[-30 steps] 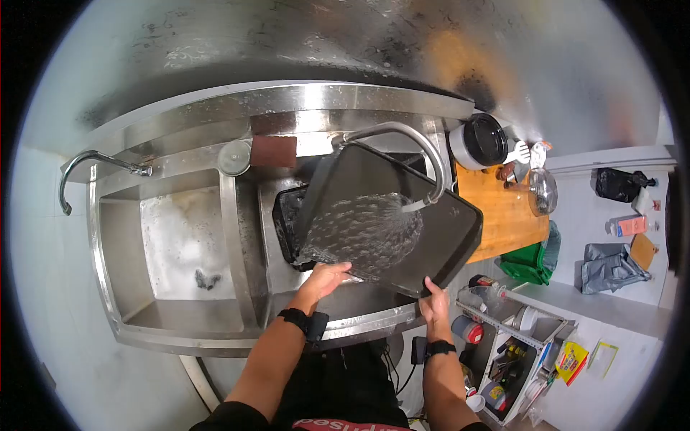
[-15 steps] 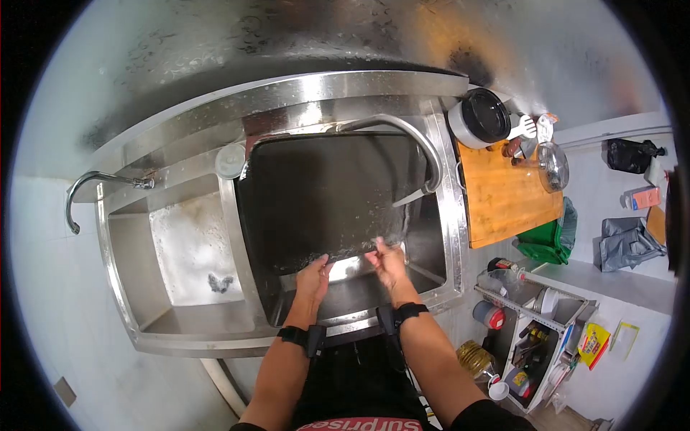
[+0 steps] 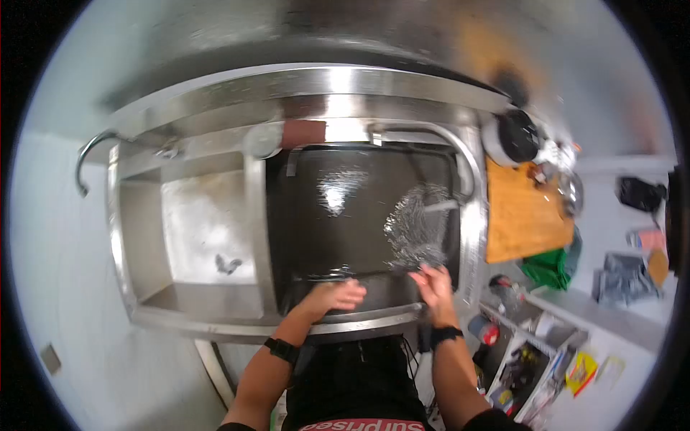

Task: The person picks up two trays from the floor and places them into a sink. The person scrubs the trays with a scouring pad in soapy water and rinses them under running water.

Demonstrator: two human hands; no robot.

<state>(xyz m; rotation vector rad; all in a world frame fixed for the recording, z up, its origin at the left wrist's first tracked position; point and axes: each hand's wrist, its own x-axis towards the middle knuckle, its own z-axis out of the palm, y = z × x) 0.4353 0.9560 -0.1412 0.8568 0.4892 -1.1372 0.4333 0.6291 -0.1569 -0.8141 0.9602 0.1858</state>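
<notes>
The dark tray [image 3: 352,241] lies in the right basin [image 3: 471,241] beneath the running faucet [image 3: 468,161], presumably so water spreads over it; left hand [image 3: 332,297] and right hand [image 3: 435,289] are at its near edge, whether gripping I cannot tell

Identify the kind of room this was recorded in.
Probably a kitchen: a double-basin steel sink, a dark rectangular tray under running water, and a wooden cutting board alongside.

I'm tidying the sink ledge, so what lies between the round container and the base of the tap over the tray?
A reddish-brown pad beside the container, then bare ledge, in the head view.
</notes>
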